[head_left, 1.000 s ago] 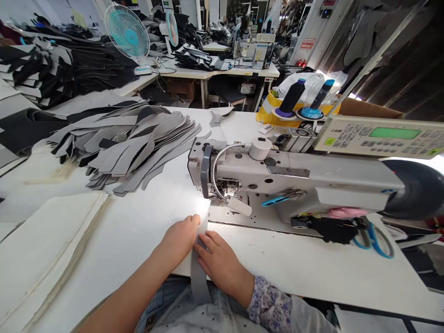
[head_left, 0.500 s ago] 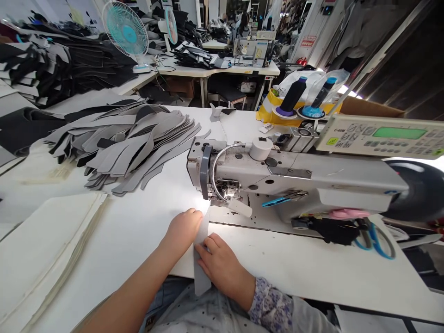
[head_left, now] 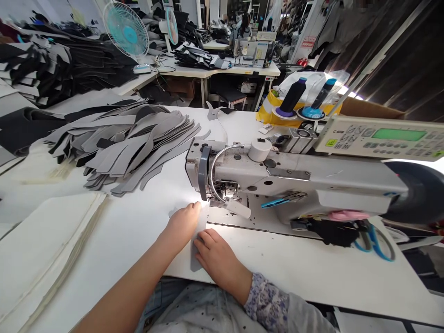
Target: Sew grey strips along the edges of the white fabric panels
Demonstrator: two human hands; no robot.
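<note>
A grey fabric strip (head_left: 197, 256) lies flat on the white sewing table (head_left: 305, 263), running from my body towards the needle area. Its front end is pale in the lamp glare and hard to make out. My left hand (head_left: 183, 225) rests along its left edge, fingertips close to the presser foot (head_left: 222, 196) of the industrial sewing machine (head_left: 263, 173). My right hand (head_left: 218, 253) presses on the strip's right side, nearer to me. The fingers of both hands lie closed against the fabric.
A large pile of cut grey and black pieces (head_left: 128, 143) lies left of the machine, and a pale sheet stack (head_left: 52, 254) sits at the near left. Blue-handled scissors (head_left: 376, 243) and black cloth (head_left: 333, 231) lie to the right. Thread cones (head_left: 293, 96) stand behind.
The grey strip has slid forward towards the needle, leaving a shorter tail near my body. Both hands have moved forward with it.
</note>
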